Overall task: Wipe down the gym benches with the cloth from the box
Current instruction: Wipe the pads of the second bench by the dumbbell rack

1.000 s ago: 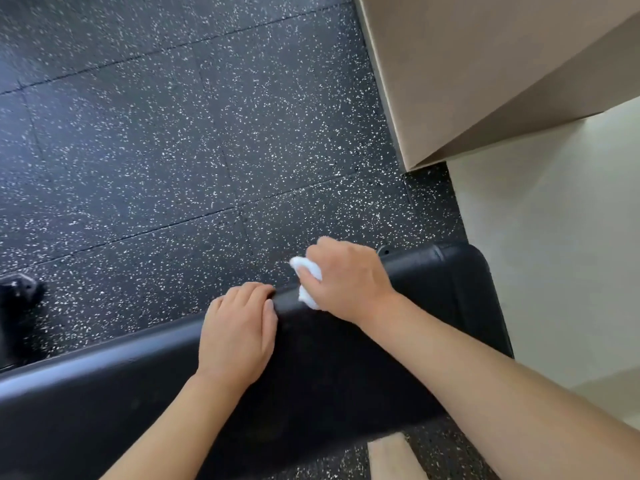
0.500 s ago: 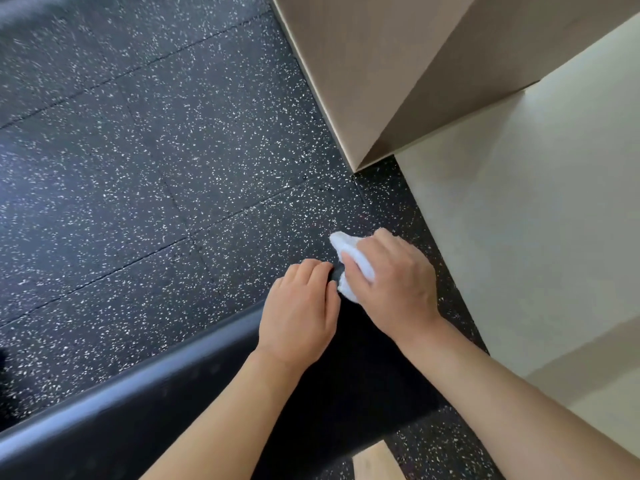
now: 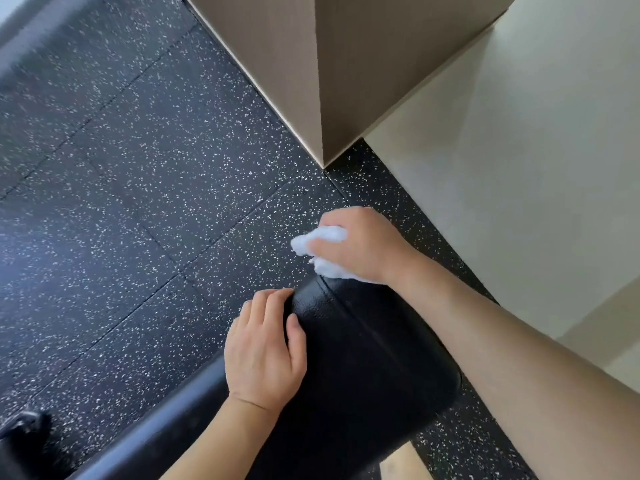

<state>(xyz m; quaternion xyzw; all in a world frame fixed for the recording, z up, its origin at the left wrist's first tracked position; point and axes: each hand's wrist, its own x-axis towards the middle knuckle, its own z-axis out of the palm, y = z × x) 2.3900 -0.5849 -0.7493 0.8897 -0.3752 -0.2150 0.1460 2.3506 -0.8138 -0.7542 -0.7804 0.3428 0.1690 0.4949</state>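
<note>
A black padded gym bench [image 3: 367, 358] runs from the lower left to its rounded end near the middle of the view. My right hand [image 3: 360, 244] is closed around a crumpled white cloth [image 3: 322, 244] and presses it against the bench's far end edge. My left hand [image 3: 266, 351] lies flat on the bench's far side edge, its fingers curled over the rim, just left of the cloth. Part of the cloth is hidden under my right palm.
Black speckled rubber floor [image 3: 145, 202] spreads beyond the bench. A beige wooden block or column [image 3: 311, 64] stands at the top, against a cream wall [image 3: 519, 168] on the right. A dark bench foot [image 3: 20, 427] shows at the lower left.
My right hand has slid the cloth along the edge to the bench's rounded end. The left hand followed to the right, and the view swung toward the corner.
</note>
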